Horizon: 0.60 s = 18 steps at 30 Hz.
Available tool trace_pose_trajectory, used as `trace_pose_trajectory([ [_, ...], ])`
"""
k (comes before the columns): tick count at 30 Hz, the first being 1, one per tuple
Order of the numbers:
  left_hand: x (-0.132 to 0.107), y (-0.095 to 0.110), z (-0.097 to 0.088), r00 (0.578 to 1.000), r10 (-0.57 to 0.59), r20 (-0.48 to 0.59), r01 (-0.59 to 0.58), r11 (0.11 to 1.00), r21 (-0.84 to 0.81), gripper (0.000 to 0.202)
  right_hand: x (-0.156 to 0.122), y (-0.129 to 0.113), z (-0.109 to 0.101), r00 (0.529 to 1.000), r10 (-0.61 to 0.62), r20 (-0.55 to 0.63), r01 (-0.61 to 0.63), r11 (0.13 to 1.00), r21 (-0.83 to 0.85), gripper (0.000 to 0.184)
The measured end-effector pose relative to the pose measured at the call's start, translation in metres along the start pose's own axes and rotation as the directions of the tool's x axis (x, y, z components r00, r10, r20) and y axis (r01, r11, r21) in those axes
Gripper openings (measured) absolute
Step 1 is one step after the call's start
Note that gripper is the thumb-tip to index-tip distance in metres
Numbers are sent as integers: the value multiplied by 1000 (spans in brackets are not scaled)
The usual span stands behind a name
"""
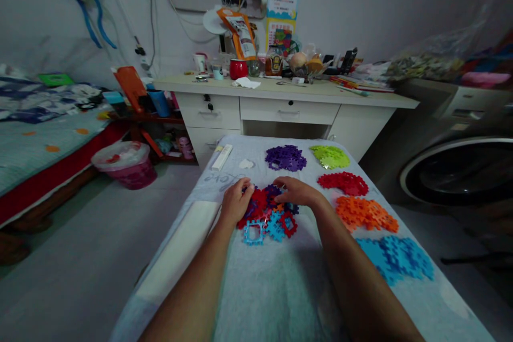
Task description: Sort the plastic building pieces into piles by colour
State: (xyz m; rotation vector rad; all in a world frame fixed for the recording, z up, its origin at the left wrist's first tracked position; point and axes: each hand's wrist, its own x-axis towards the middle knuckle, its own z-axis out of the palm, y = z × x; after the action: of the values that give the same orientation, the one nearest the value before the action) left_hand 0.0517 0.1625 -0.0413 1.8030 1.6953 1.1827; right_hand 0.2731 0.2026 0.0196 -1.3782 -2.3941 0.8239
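Note:
My left hand (236, 202) is at the left edge of a mixed pile of toothed plastic building pieces, with its fingers curled inward. Whether a piece is between those fingertips is hidden. Over the far right side of the pile, my right hand (296, 191) has its fingers apart and bent down, touching or just above a purple piece (271, 192). Red pieces (258, 202) lie between the hands. Nearer to me are a light-blue square frame (254, 233), a blue toothed piece (274, 226) and a red frame piece (288, 224).
Sorted heaps line the cloth-covered table (272, 288): purple (285, 158), lime green (331, 156), red (343, 183), orange (366, 214) and blue (396, 258). A white strip-like remote (222, 157) lies far left. Beyond stands a cluttered desk (260, 95); a washing machine (452, 117) is right.

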Motion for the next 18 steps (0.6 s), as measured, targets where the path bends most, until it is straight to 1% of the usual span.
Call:
trace_pose_trajectory([
  [4,-1,0,0,1000,20,18,-21,998,54,36,2,-1,7,1000,-13,-13,13,998,-60,25],
  [8,-1,1,1,999,25,25,-26,997,66,34,4,0,11,995,-40,-91,36,998,-42,18],
  [10,-1,0,1,1000,16,27,-17,998,58,34,3,0,11,992,-35,-119,36,999,6,16],
  [14,0,-1,0,1000,-5,23,5,1000,23,35,4,0,8,990,7,-142,21,980,199,8],
  [16,0,-2,0,1000,-17,17,17,1000,-1,35,6,1,7,976,20,-215,35,968,249,7],
  [18,1,-2,0,1000,-25,16,25,1000,-16,35,8,3,8,952,50,-302,32,964,263,7],
])
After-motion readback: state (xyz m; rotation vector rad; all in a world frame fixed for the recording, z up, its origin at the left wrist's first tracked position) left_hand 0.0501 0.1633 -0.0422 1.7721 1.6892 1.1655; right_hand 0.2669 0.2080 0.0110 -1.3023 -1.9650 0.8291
